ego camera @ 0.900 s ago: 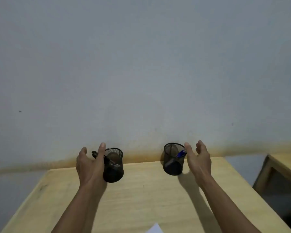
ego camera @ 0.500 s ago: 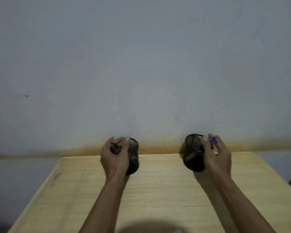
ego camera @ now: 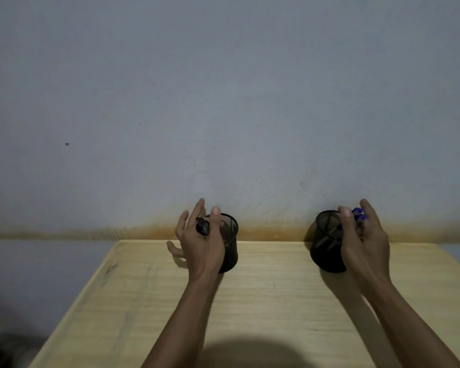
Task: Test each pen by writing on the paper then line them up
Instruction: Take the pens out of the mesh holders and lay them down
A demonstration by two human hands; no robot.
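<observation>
Two black mesh pen cups stand at the far edge of the wooden table [ego camera: 271, 301]. My left hand [ego camera: 201, 243] is at the left cup [ego camera: 230, 245] and pinches the black pens [ego camera: 203, 226] sticking out of it between thumb and fingers. My right hand [ego camera: 363, 243] is at the right cup [ego camera: 327, 243] and pinches the blue pen tops [ego camera: 358, 215] at its rim. The paper is out of view.
A grey wall with an orange-stained band rises right behind the table's far edge. The floor [ego camera: 37, 274] drops away to the left of the table. A dark shadow lies on the near middle of the tabletop.
Both hands went from open beside the cups to pinching the pens in them. The view shifted, so the paper's corner at the near edge is gone from sight.
</observation>
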